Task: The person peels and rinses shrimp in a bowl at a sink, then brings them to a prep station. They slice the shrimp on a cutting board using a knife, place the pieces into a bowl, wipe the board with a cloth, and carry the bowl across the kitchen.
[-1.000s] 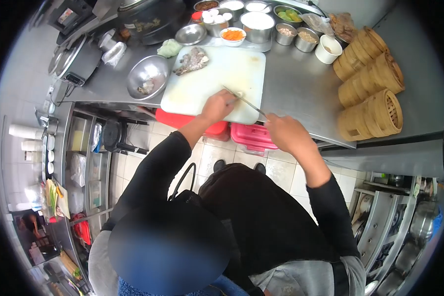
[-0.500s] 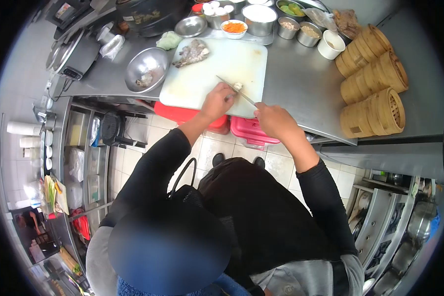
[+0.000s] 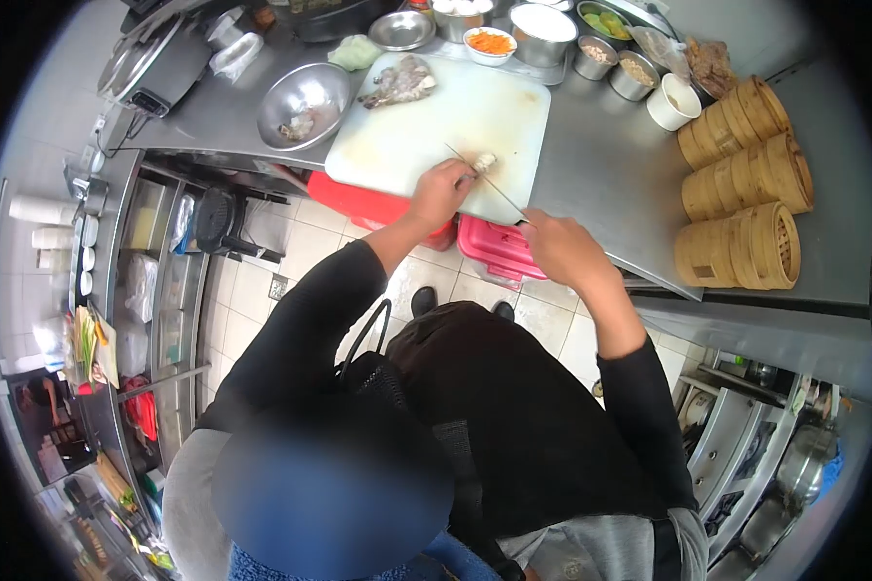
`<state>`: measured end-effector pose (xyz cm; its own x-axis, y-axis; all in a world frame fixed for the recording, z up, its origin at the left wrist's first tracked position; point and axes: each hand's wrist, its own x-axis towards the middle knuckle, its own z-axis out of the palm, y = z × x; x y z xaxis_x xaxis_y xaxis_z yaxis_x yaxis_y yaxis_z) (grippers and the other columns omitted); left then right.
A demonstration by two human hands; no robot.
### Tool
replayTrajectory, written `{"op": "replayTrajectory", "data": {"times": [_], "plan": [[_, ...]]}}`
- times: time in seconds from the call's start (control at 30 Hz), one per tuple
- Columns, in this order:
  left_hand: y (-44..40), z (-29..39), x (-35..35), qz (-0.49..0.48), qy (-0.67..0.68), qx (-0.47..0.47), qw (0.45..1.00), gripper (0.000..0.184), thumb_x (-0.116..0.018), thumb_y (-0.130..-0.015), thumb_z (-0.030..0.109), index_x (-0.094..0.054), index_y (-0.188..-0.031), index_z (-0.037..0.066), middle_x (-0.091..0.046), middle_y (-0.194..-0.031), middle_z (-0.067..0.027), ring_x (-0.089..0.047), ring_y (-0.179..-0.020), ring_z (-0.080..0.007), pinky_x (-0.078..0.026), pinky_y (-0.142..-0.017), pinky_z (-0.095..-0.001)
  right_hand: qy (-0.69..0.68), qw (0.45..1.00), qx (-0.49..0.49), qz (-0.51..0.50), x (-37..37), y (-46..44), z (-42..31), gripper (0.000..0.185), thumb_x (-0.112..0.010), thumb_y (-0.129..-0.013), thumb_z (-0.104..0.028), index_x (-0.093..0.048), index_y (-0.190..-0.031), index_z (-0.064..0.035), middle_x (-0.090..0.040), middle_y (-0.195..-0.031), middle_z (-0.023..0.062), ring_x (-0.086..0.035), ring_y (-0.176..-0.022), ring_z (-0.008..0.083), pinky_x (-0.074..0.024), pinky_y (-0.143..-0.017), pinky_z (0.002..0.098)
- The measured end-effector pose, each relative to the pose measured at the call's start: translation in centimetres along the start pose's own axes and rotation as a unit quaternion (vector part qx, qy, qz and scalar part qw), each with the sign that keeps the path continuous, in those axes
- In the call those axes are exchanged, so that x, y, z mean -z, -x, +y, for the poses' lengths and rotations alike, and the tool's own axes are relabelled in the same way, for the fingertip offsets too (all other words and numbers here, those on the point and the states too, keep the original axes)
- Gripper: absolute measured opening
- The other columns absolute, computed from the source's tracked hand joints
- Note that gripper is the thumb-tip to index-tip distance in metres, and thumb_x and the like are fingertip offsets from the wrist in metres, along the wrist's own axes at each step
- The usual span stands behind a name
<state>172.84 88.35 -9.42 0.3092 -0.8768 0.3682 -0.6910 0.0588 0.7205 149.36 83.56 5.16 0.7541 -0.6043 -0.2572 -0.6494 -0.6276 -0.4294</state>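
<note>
On the white cutting board (image 3: 383, 150), my left hand (image 3: 442, 190) is closed with fingers curled and bunched beside a knife blade. Whatever lies under those fingertips is too hidden to name. My right hand (image 3: 564, 250) grips the handle of the knife (image 3: 499, 191) at the board's front right edge. Its thin blade slants across the board, tip pointing away to the left. Small pale pieces (image 3: 485, 163), apparently shrimp, lie just beyond the blade. A pile of greyish raw shrimp (image 3: 402, 81) sits at the far left of the board. More shrimp (image 3: 298, 127) rest inside a steel bowl (image 3: 305, 85).
Behind the board stand a white bowl of shredded carrot (image 3: 489, 44) and several steel containers. Bamboo steamers (image 3: 736, 247) are stacked on their sides at right. A cooker (image 3: 155, 73) stands far left. A pink lidded bin (image 3: 497, 247) is below the counter's front edge.
The whole view has shifted, so the board appears farther right. Both hands keep nearly the same pose, and the pale pieces now show slightly more apart from the blade.
</note>
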Motion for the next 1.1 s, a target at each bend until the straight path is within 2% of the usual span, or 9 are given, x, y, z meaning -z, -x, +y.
{"op": "replayTrajectory", "data": {"times": [0.13,0.23,0.3,0.47,0.67,0.73,0.83,1.03,1.1], "plan": [[0.2,-0.1,0.2,0.022,-0.028,-0.056,0.998,0.012,-0.069,-0.083,0.005,-0.072,-0.095,0.006,-0.069,-0.096,-0.0114,-0.066,-0.090,-0.0341,-0.054,-0.079,-0.0427,-0.010,0.998,0.036,0.047,-0.2,-1.1,-0.1,0.031,-0.048,-0.102,-0.027,-0.062,-0.116,-0.0024,-0.069,-0.095,0.0285,-0.066,-0.093,0.0464,-0.0508,-0.084,0.0558],[0.9,-0.5,0.3,0.025,-0.023,-0.055,0.998,0.013,-0.069,-0.083,0.005,-0.072,-0.096,0.006,-0.068,-0.097,-0.0113,-0.065,-0.092,-0.0336,-0.053,-0.081,-0.0429,0.019,0.999,-0.014,-0.023,1.3,0.9,-1.0,0.031,-0.048,-0.102,-0.026,-0.062,-0.115,-0.0019,-0.069,-0.093,0.0285,-0.066,-0.093,0.0466,-0.0509,-0.084,0.0561],[1.2,-0.6,0.3,0.022,-0.015,-0.038,0.999,0.013,-0.069,-0.083,0.005,-0.072,-0.096,0.006,-0.068,-0.096,-0.0115,-0.066,-0.091,-0.0338,-0.053,-0.081,-0.0430,0.013,1.000,0.028,-0.002,-0.2,0.0,-0.3,0.030,-0.047,-0.102,-0.026,-0.062,-0.113,-0.0027,-0.069,-0.092,0.0286,-0.067,-0.093,0.0463,-0.0508,-0.084,0.0566],[0.9,-0.5,0.5,0.011,0.012,0.011,1.000,0.013,-0.069,-0.083,0.005,-0.071,-0.096,0.006,-0.069,-0.096,-0.0124,-0.066,-0.091,-0.0347,-0.054,-0.081,-0.0432,0.009,1.000,0.011,-0.002,1.1,0.5,-0.8,0.030,-0.047,-0.102,-0.027,-0.062,-0.111,-0.0025,-0.069,-0.092,0.0279,-0.066,-0.092,0.0472,-0.0505,-0.084,0.0567],[1.1,-0.9,0.4,0.006,0.004,0.003,1.000,0.012,-0.069,-0.083,0.006,-0.071,-0.095,0.006,-0.069,-0.095,-0.0128,-0.065,-0.092,-0.0352,-0.053,-0.081,-0.0441,-0.016,1.000,0.010,0.004,-0.9,-1.1,-0.3,0.032,-0.046,-0.102,-0.027,-0.063,-0.118,-0.0048,-0.069,-0.094,0.0285,-0.066,-0.093,0.0483,-0.0507,-0.086,0.0557],[1.3,-0.6,0.9,0.020,-0.029,-0.048,0.998,0.012,-0.069,-0.083,0.006,-0.071,-0.095,0.005,-0.069,-0.094,-0.0132,-0.064,-0.094,-0.0354,-0.052,-0.083,-0.0447,-0.016,1.000,0.015,0.012,-0.2,-0.6,-0.7,0.032,-0.046,-0.102,-0.027,-0.063,-0.120,-0.0059,-0.069,-0.095,0.0287,-0.066,-0.093,0.0483,-0.0506,-0.086,0.0556],[1.7,-1.1,0.8,0.030,-0.014,-0.042,0.999,0.012,-0.069,-0.083,0.006,-0.071,-0.094,0.004,-0.068,-0.093,-0.0133,-0.063,-0.095,-0.0355,-0.052,-0.084,-0.0448,-0.004,1.000,-0.017,-0.018,0.9,1.4,-1.0,0.033,-0.047,-0.102,-0.028,-0.063,-0.120,-0.0052,-0.069,-0.096,0.0292,-0.066,-0.094,0.0477,-0.0504,-0.086,0.0556],[1.7,-1.4,1.0,0.006,-0.001,-0.012,1.000,0.011,-0.069,-0.082,0.005,-0.070,-0.093,0.004,-0.068,-0.093,-0.0132,-0.064,-0.092,-0.0357,-0.052,-0.081,-0.0442,-0.039,0.999,0.027,0.012,-0.3,-0.7,-0.3,0.034,-0.046,-0.102,-0.029,-0.063,-0.121,-0.0053,-0.069,-0.098,0.0294,-0.065,-0.095,0.0481,-0.0497,-0.088,0.0557],[1.8,-1.5,0.9,0.016,0.000,-0.007,1.000,0.011,-0.070,-0.083,0.003,-0.070,-0.093,0.004,-0.069,-0.093,-0.0128,-0.066,-0.089,-0.0338,-0.053,-0.079,-0.0413,-0.009,0.999,-0.011,-0.051,1.6,1.4,-0.8,0.035,-0.046,-0.103,-0.030,-0.063,-0.121,-0.0059,-0.068,-0.101,0.0299,-0.064,-0.098,0.0483,-0.0491,-0.089,0.0553]]}}
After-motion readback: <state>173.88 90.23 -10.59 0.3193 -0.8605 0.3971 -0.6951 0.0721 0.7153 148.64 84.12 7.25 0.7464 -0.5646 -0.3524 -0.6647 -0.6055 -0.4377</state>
